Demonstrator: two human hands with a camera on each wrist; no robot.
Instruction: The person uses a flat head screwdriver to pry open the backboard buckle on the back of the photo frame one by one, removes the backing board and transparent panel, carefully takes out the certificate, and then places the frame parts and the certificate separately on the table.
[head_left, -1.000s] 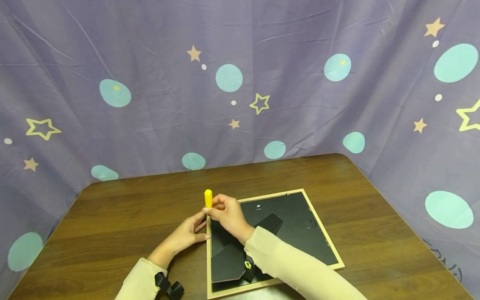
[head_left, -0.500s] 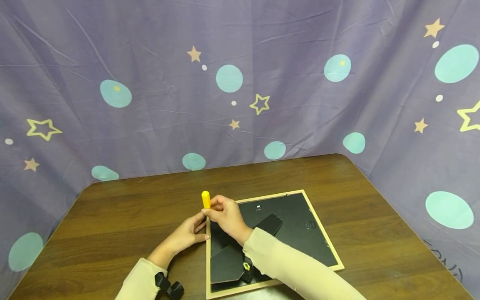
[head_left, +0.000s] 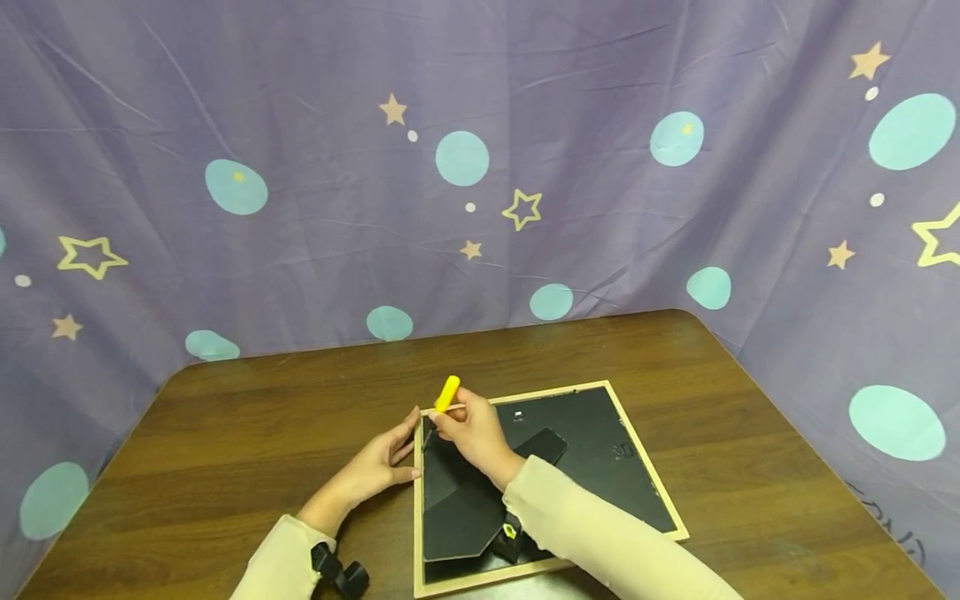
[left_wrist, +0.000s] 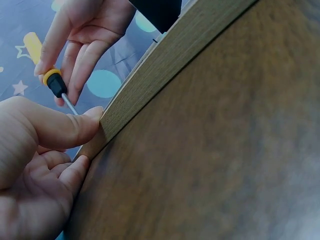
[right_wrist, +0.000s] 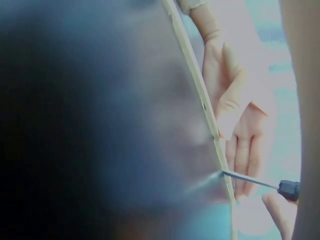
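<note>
Head view, just below centre: your right hand pinches the tilted screwdriver, fingers narrow on its yellow handle, shaft by the frame's left edge. Frame lies back up on the table, lower middle. Your left hand touches that edge, fingers extended, thumb spread wide.

Soft, even light covers the tabletop, with a pale near sheen. The left wrist view is dimmer; the right wrist's is hazy, its dark left side apparently out of focus.
</note>
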